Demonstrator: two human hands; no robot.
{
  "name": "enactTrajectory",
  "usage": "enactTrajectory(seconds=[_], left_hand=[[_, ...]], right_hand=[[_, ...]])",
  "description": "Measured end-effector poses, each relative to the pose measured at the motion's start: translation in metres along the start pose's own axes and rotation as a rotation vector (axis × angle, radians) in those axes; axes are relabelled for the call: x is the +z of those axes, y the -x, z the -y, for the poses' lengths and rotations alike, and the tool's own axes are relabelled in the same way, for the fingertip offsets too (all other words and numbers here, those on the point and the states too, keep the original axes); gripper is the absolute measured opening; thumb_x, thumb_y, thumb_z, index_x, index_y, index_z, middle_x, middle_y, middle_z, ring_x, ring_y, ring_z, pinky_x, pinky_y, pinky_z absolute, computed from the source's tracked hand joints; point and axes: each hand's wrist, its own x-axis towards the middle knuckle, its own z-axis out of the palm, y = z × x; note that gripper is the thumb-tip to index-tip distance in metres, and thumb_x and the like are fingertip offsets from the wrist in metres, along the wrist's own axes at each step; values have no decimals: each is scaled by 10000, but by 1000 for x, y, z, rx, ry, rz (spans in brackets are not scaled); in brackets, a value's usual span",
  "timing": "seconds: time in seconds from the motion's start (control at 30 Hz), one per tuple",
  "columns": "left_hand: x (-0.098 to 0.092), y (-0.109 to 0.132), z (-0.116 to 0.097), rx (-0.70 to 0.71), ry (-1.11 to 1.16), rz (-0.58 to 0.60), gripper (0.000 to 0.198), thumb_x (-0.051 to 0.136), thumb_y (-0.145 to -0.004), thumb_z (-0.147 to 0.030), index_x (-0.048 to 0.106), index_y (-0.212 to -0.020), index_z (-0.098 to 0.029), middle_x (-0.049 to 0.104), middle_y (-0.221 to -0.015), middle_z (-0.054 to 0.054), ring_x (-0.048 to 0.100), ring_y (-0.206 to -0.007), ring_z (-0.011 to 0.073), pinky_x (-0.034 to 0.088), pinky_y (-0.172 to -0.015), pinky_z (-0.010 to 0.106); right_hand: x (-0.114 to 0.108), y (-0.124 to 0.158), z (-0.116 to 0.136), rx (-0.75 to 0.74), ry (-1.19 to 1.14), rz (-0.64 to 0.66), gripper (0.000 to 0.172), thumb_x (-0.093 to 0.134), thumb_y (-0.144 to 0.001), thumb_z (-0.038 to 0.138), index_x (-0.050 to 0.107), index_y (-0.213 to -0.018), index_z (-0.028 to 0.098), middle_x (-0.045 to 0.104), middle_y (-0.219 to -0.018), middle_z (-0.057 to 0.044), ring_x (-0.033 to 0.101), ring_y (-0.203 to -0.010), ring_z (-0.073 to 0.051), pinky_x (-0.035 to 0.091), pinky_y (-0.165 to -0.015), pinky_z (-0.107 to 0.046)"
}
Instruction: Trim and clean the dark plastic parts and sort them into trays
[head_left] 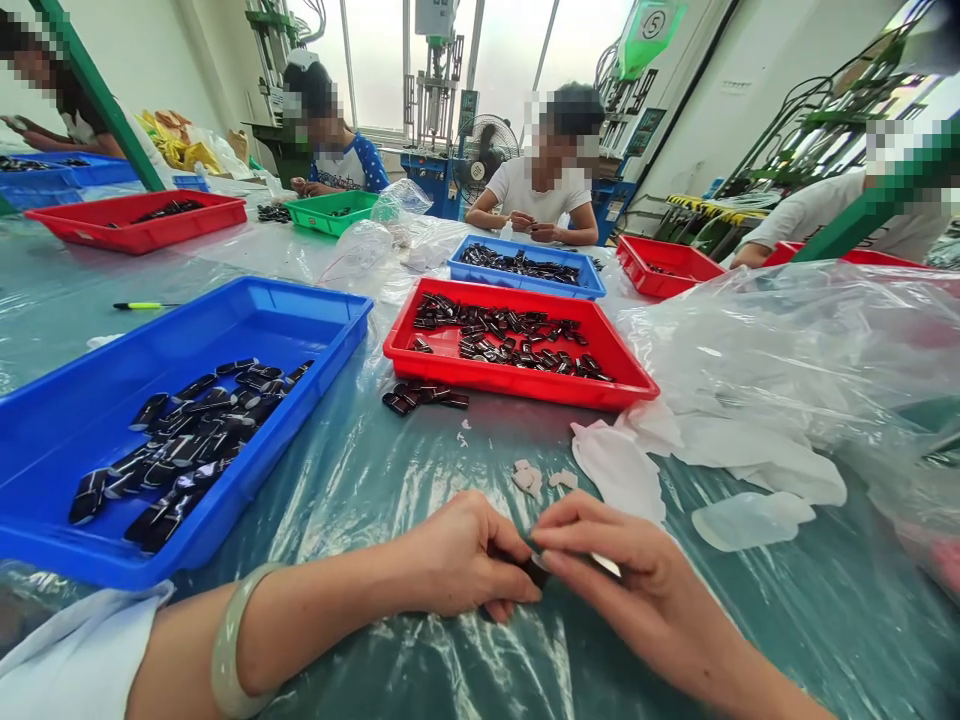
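Observation:
My left hand [480, 560] pinches a small dark, glossy piece [537, 572] between thumb and fingers, just above the plastic-covered table. From the right, the fingertips of my right hand [607, 560] press together against this piece. A pale sliver shows between those fingers, but I cannot tell what it is. Beyond my hands lie crumpled white scraps [527, 477] and a white cloth [619, 470]. A small translucent bottle [752, 520] lies on its side to the right.
A blue tray [45, 420] of black glossy pieces stands at left. Ahead is a red tray [517, 384] of similar pieces, with several loose pieces [424, 396] beside it. Clear plastic sheeting [825, 350] bunches at right. Other people sit across the table near more trays.

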Motion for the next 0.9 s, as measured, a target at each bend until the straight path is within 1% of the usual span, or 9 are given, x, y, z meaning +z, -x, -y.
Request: enactTrajectory(seconds=[0.17,0.23,0.3,0.4,0.5,0.6,0.7,0.77,0.9], left_hand=[[0,0,0,9,-25,-6,170,605,-635,-236,535,-520,-133,475,-460,-37,511,-452,93,371,-428,178],[-1,0,1,6,-33,-3,168,602,-636,-236,539,-518,-134,490,-458,-35,509,-448,93,368,-432,182],[-1,-1,3,2,-33,0,162,602,-636,-235,545,-522,-134,497,-451,-37,505,-445,90,364,-436,183],[-1,-2,4,2,-31,-2,154,598,-641,-220,548,-524,-133,490,-434,-44,493,-436,82,354,-435,178],[0,-1,3,1,-21,-1,165,600,-642,-209,534,-510,-134,481,-424,-45,483,-423,79,345,-421,176],[0,-1,2,-5,0,5,165,604,-642,-205,531,-511,-134,486,-432,-42,493,-425,83,360,-423,176],[-1,-1,4,-8,-6,1,136,605,-644,-204,555,-540,-131,497,-437,-41,502,-431,83,368,-428,173],[-2,-2,6,7,-18,3,155,608,-644,-212,543,-526,-135,493,-432,-44,508,-439,84,368,-429,168],[-3,-2,7,34,-23,11,190,611,-647,-237,516,-512,-141,488,-435,-44,522,-453,93,382,-433,170]], right_hand=[[4,-46,-9,129,184,-106,128,530,-785,151,643,-735,182,639,-775,-23,596,-714,-134,476,-655,-260],[14,-65,-14,160,245,-81,100,555,-771,128,630,-720,170,634,-775,-18,587,-733,-131,467,-690,-274],[26,-81,-19,199,315,-44,76,574,-795,182,614,-739,150,625,-792,-11,581,-771,-132,464,-729,-308],[44,-95,-23,270,411,0,177,553,-838,306,597,-824,135,615,-859,-17,579,-841,-148,462,-771,-362],[54,-102,-25,321,462,22,208,530,-854,331,592,-901,138,610,-935,-33,576,-891,-162,461,-797,-382],[53,-102,-23,327,455,31,194,535,-852,315,592,-884,133,610,-921,-29,576,-890,-161,459,-798,-385],[41,-89,-15,293,395,25,108,545,-831,222,589,-779,138,616,-841,-16,579,-825,-146,460,-760,-342],[29,-72,-8,267,332,18,106,515,-816,159,584,-736,161,627,-777,-11,582,-736,-133,463,-684,-285],[7,-28,2,243,235,25,174,469,-831,239,567,-694,196,618,-658,9,568,-607,-128,447,-557,-236]])
